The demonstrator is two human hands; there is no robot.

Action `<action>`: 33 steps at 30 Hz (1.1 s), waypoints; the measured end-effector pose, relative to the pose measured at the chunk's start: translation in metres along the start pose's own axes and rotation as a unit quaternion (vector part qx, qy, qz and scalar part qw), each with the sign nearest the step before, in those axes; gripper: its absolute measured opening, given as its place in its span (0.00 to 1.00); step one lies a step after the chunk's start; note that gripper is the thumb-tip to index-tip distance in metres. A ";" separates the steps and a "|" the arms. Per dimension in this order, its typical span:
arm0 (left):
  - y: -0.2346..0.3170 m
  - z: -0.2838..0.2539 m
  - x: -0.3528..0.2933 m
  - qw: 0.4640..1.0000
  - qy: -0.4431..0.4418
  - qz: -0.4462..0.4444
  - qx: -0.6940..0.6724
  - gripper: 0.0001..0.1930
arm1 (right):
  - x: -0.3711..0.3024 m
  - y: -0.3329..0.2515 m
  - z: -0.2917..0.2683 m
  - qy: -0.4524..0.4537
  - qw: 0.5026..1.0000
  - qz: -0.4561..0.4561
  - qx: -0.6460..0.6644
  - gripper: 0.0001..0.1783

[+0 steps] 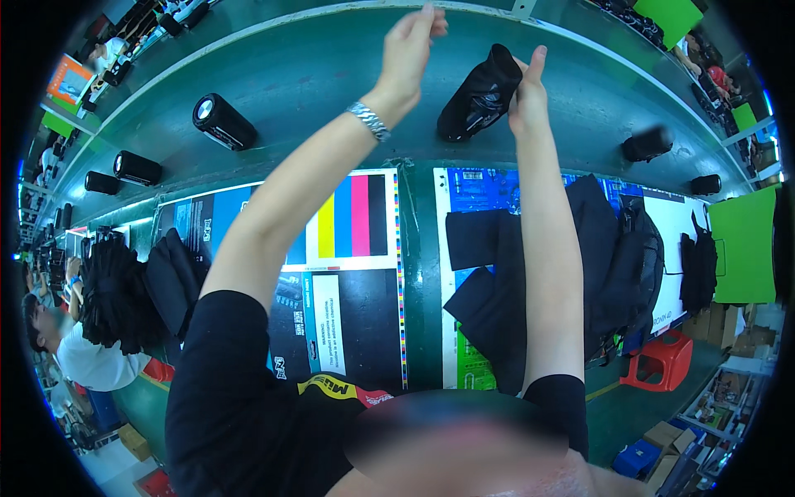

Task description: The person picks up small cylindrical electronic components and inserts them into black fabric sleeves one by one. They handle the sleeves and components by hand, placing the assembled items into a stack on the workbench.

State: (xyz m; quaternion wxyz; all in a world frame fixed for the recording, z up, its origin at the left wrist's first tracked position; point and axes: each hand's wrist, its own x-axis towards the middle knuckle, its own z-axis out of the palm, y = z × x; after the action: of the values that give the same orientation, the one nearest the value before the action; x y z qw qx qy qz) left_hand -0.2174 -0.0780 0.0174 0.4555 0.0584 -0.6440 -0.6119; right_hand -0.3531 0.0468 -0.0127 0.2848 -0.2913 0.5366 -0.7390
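Near sleeve (219, 364): black, yours.
Left hand (411, 45): far; grip unreadable.
Right hand (528, 101): touching your black pouch (480, 98); grip unreadable.

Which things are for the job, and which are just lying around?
Seem part of the job:
black pouch, at the right hand
black cylinders, standing or lying on the green surface
black cloth pieces, beneath the right forearm

Seem just lying about:
red stool
cardboard boxes
printed sheet with colour stripes
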 end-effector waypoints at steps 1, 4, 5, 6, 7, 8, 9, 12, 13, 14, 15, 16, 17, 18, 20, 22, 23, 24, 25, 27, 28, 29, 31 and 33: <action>-0.011 0.001 -0.001 0.984 0.036 -0.142 -0.100 0.25 | 0.002 -0.004 0.023 0.050 0.996 0.045 0.060 0.51; -0.024 0.041 -0.012 0.950 0.077 -0.253 -0.164 0.31 | 0.025 0.011 0.031 0.116 0.986 0.085 0.078 0.45; -0.025 0.043 -0.016 0.961 0.071 -0.238 -0.123 0.31 | 0.017 0.006 0.041 0.106 0.991 0.069 0.039 0.43; -0.028 0.043 -0.019 0.960 0.073 -0.242 -0.121 0.31 | 0.018 0.006 0.040 0.107 0.991 0.073 0.040 0.43; -0.035 0.046 -0.026 0.975 0.063 -0.185 -0.111 0.32 | 0.015 0.010 0.032 0.075 0.995 0.048 0.055 0.38; -0.042 0.050 -0.032 0.986 0.052 -0.127 -0.100 0.33 | 0.013 0.016 0.024 0.043 0.996 0.022 0.070 0.34; -0.051 0.054 -0.040 0.984 0.050 -0.138 -0.101 0.33 | 0.011 0.029 0.016 0.052 0.996 0.030 0.071 0.34; -0.079 0.058 -0.065 0.976 0.127 -0.135 -0.117 0.35 | 0.007 0.072 -0.001 0.133 0.983 0.060 0.109 0.18; -0.086 0.057 -0.062 0.978 0.150 -0.114 -0.091 0.36 | 0.015 0.074 0.000 0.126 0.984 0.065 0.108 0.18; -0.087 0.053 -0.057 0.980 0.146 -0.124 -0.053 0.36 | 0.017 0.077 0.003 0.142 0.982 0.048 0.117 0.17; -0.088 0.046 -0.055 0.980 0.145 -0.133 -0.015 0.36 | 0.016 0.080 0.006 0.154 0.979 0.033 0.126 0.16; -0.081 0.043 -0.051 0.974 0.150 -0.169 0.020 0.36 | 0.019 0.086 0.004 0.173 0.979 0.033 0.098 0.16; -0.081 0.038 -0.047 0.968 0.169 -0.183 0.022 0.36 | 0.027 0.093 0.007 0.179 0.981 0.032 0.071 0.16; -0.068 0.036 -0.048 0.974 0.123 -0.167 0.095 0.33 | 0.029 0.096 0.001 0.216 0.971 0.043 0.093 0.18; -0.051 0.029 -0.058 0.970 0.143 -0.112 0.161 0.23 | 0.035 0.098 -0.020 0.199 0.973 0.079 0.083 0.19; -0.004 0.035 -0.076 0.987 0.086 -0.089 0.101 0.19 | 0.042 0.097 -0.102 0.222 0.967 0.084 0.096 0.18; 0.010 0.023 -0.091 0.989 0.080 -0.079 0.091 0.21 | 0.041 0.099 -0.120 0.221 0.967 0.088 0.089 0.18; 0.022 -0.009 -0.107 0.984 0.091 -0.068 0.136 0.20 | 0.037 0.095 -0.106 0.178 0.971 0.123 0.103 0.18; 0.041 -0.035 -0.126 0.981 0.083 -0.053 0.168 0.19 | 0.032 0.083 -0.106 0.241 0.964 0.100 0.059 0.18; 0.084 -0.097 -0.159 0.946 0.066 0.011 0.317 0.18 | 0.043 0.072 -0.158 0.310 0.949 0.065 0.004 0.16; 0.104 -0.138 -0.184 0.904 0.111 0.016 0.412 0.18 | 0.034 0.059 -0.124 0.303 0.942 -0.005 -0.143 0.16; 0.126 -0.177 -0.212 0.853 0.149 0.018 0.500 0.18 | 0.024 0.046 -0.088 0.301 0.932 -0.078 -0.188 0.16; 0.174 -0.230 -0.250 0.768 0.204 0.028 0.606 0.21 | -0.022 -0.004 -0.039 0.322 0.904 -0.164 -0.229 0.15; 0.201 -0.281 -0.276 0.602 0.224 0.045 0.765 0.30 | -0.063 -0.038 0.008 0.303 0.886 -0.286 -0.206 0.13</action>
State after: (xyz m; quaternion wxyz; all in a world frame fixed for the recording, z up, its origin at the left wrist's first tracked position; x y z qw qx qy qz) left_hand 0.2239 -0.0606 -0.0017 0.4008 0.4920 -0.7565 0.1580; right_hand -0.3096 0.0977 0.0179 -0.1814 -0.2465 0.6302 -0.7136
